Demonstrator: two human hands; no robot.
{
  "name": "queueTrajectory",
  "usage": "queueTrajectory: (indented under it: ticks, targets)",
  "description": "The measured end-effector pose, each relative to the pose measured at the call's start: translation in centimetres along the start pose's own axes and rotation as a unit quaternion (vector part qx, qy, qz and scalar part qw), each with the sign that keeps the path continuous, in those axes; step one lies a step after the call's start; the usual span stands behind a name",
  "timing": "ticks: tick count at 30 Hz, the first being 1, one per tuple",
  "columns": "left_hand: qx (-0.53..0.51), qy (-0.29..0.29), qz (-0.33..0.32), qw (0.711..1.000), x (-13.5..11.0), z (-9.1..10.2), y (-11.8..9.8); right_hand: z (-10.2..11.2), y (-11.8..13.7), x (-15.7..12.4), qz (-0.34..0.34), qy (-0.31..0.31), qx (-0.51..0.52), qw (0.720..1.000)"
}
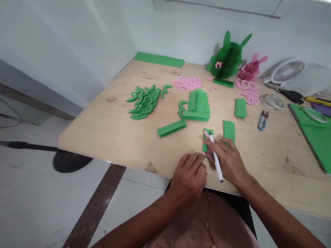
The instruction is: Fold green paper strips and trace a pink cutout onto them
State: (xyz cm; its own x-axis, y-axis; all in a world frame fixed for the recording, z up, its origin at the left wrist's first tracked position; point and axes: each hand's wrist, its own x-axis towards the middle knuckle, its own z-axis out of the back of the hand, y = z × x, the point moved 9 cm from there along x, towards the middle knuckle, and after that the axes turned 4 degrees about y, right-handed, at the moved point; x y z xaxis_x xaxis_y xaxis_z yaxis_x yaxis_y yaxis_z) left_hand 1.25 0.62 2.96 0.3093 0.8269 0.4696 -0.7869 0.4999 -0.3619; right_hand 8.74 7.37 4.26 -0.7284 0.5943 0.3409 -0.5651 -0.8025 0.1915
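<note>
My right hand [227, 156] holds a white marker pen [217, 164] between its fingers, dark tip pointing away from me. Under its fingertips lies a small folded green paper [208, 132] with a pink paper cutout [206, 134] on top, partly hidden by the hand. Resting on the table's front edge, my left hand [190, 172] has its fingers curled, with fingertips at the near left corner of that paper. Just right of it is another folded green paper [229, 129] with a drawn outline. A folded green strip [172, 128] lies to the left.
Green curved cutouts [144, 101] are piled at left, pink cutouts [188, 83] behind. Folded green papers [198, 103] sit mid-table. At the back stand a green paper figure [227, 58], a pink one [252, 69] and a fan [287, 70]. Thread snips [263, 120], scissors [291, 95] and tape rolls [272, 101] lie right.
</note>
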Motion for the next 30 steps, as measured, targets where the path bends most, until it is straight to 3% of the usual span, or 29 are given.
queueTrajectory:
  ticks: [7,30]
  targets:
    - [-0.002,0.021,-0.006,1.000,0.4,0.3,0.0,0.0,0.0,-0.1,-0.005,-0.001,0.004,1.000]
    - [0.042,0.097,-0.110,0.988,1.7,0.3,0.4,-0.2,-0.2,0.0,-0.019,0.010,0.009,1.000]
